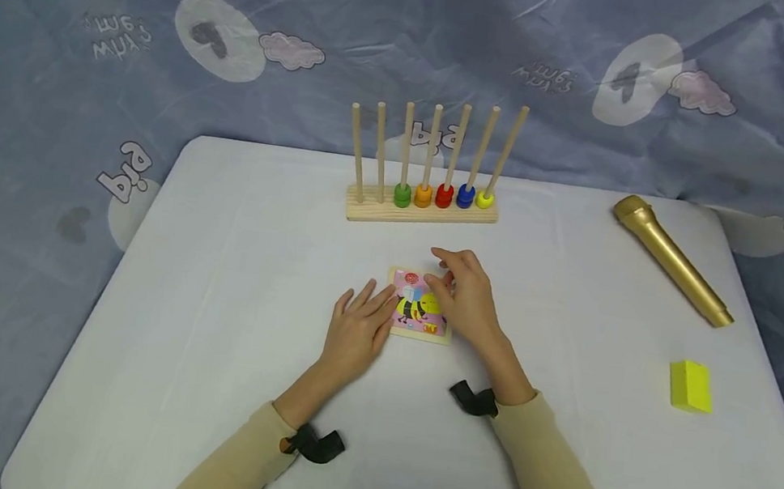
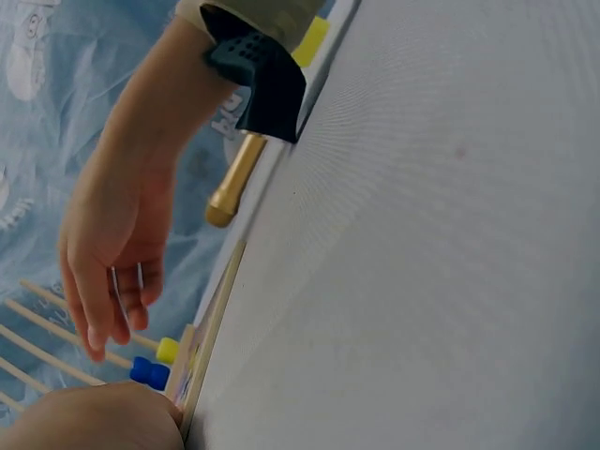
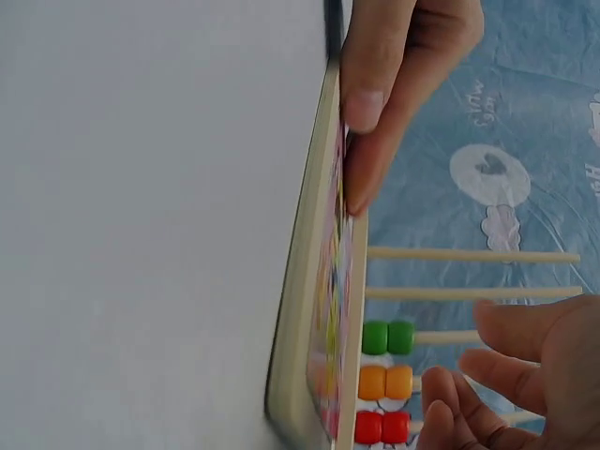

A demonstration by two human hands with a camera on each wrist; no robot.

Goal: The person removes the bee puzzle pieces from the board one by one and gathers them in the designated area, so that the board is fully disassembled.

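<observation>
A small square wooden bee picture puzzle with a light wooden frame lies flat on the white table, near the middle. My left hand rests at the puzzle's left side with its fingers extended, fingertips on the edge and picture. Above the puzzle's right side is my right hand, its fingers loosely bent and nothing between them. The right wrist view shows the right hand raised off the puzzle, while fingers of the left hand press on its face.
Behind the puzzle stands a wooden peg rack with several upright pegs and green, orange, red, blue and yellow beads. To the right lie a gold microphone and a yellow block. A blue patterned cloth hangs beyond the table.
</observation>
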